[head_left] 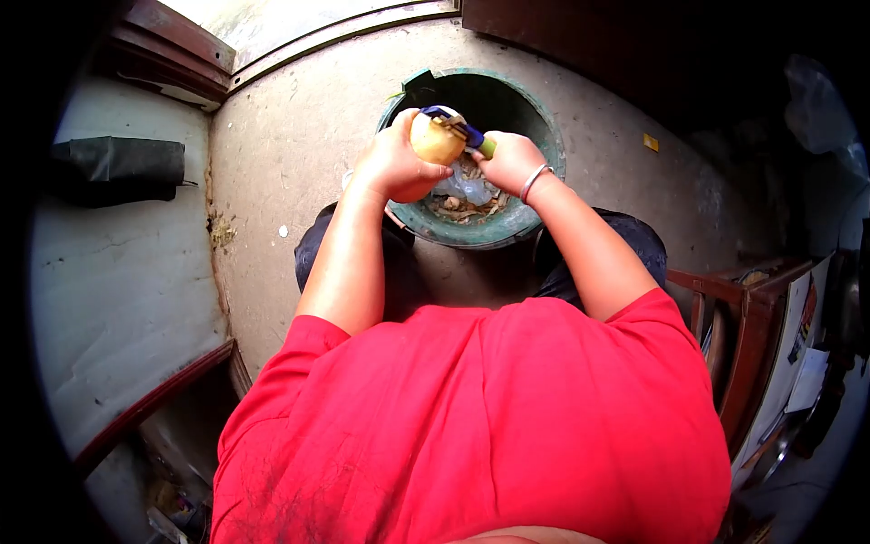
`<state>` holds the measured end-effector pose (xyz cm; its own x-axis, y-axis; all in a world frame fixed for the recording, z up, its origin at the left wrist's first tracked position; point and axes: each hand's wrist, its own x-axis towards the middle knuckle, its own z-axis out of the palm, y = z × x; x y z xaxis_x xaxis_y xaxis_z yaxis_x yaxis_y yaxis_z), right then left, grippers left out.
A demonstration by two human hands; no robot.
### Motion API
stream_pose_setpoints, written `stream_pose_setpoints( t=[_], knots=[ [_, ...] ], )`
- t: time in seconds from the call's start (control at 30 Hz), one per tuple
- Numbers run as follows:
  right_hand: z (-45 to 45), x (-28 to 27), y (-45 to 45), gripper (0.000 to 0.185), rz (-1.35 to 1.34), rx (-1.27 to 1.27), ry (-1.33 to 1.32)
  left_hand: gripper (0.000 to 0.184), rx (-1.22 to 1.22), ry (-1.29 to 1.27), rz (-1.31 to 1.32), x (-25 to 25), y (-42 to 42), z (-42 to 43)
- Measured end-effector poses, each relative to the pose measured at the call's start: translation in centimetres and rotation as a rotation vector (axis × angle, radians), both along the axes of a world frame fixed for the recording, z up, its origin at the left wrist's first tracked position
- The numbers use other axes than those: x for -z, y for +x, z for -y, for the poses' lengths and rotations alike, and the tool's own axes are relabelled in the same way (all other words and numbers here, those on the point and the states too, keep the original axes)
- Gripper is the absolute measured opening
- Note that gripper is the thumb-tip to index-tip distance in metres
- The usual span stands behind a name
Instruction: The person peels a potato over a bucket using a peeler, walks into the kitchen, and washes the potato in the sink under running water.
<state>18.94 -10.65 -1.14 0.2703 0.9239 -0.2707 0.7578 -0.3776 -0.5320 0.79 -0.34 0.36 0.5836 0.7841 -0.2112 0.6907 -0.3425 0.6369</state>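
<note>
My left hand (396, 161) is wrapped round a round, yellowish fruit or vegetable (433, 142), whose exact kind I cannot tell. In my right hand (512, 161) is a peeler (478, 140) with a green and blue handle, its blue head lying against the top of the round piece. A silver bangle (535, 181) circles my right wrist. Both hands are above a green bin (485, 238), which holds scraps (464, 201) and some clear plastic. My fingers partly hide the round piece and the handle.
The bin stands on a concrete floor (299, 136) between my knees. A doorway sill (340, 27) lies ahead, and a dark bag (122, 168) is at the left wall. On the right are a brown wooden frame (748, 335) and a small yellow packet (651, 142).
</note>
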Motion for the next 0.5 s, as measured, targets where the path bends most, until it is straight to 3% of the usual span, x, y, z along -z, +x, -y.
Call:
stream_pose_setpoints(
  t=[0.13, 0.23, 0.5],
  knots=[
    [0.0, 2.5, 2.5, 0.031, -0.072, 0.055, -0.057, 0.097, 0.089, -0.070, 0.104, -0.5, -0.2, 0.5],
    [0.5, 4.2, 2.5, 0.045, -0.062, -0.033, -0.358, 0.098, 0.092, -0.096, 0.190, -0.1, 0.2, 0.6],
    [0.6, 4.3, 2.8, 0.032, -0.312, 0.166, -0.095, 0.099, 0.070, -0.092, 0.168, -0.1, 0.0, 0.2]
  ],
)
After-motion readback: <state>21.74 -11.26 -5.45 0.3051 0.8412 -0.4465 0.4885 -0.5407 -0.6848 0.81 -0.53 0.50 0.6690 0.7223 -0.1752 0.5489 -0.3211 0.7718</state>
